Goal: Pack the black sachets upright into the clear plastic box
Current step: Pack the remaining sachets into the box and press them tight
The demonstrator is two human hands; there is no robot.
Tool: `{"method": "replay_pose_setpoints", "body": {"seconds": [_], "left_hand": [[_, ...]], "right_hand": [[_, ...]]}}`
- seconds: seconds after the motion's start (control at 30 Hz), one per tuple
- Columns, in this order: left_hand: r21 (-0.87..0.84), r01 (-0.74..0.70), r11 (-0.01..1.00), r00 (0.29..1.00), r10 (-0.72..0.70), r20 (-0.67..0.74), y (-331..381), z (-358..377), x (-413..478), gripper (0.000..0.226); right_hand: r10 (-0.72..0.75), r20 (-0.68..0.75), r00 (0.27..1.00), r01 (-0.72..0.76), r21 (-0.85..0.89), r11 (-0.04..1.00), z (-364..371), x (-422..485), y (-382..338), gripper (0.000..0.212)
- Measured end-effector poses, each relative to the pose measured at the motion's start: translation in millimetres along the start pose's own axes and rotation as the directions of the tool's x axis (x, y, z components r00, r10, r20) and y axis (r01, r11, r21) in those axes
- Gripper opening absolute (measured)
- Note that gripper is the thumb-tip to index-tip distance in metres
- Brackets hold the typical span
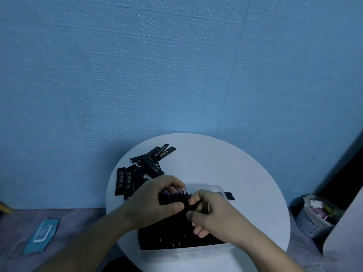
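Black sachets fill the clear plastic box at lower centre; left hand and right hand, fingers clamped on the row, apparently keep it upright.

A round white counter stands against a blue wall with a raised, brick-like texture. Below it the floor is a dull purple. A flat teal packet with a white label lies on the floor to the left, well apart from the counter. To the right, a grey slotted basket sits on the floor, holding pale and pinkish scraps too blurred to name. A white panel cuts across the lower right corner, just beside the basket.
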State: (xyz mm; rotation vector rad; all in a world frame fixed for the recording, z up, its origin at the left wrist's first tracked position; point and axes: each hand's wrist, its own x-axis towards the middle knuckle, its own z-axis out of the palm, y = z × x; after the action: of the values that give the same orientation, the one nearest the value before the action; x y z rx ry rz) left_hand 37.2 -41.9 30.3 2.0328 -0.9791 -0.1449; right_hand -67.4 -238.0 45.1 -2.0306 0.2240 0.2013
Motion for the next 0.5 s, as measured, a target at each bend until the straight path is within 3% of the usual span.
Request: {"method": "replay_pose_setpoints", "body": {"seconds": [0.3, 0.5], "left_hand": [[0.276, -0.101, 0.956, 0.991, 0.073, 0.109, 4.4, 5.4, -1.1, 0.057], [0.374, -0.181, 0.910, 0.965, 0.091, 0.245, 2.0, 5.6, -4.9, 0.061]], "right_hand": [[0.018, 0.084, 0.996, -0.020, 0.025, 0.999, -14.2, 3.2, 4.6, 0.028], [0.012, 0.070, 0.998, -0.016, 0.059, 0.998, -14.1, 4.3, 7.7, 0.027]]}}
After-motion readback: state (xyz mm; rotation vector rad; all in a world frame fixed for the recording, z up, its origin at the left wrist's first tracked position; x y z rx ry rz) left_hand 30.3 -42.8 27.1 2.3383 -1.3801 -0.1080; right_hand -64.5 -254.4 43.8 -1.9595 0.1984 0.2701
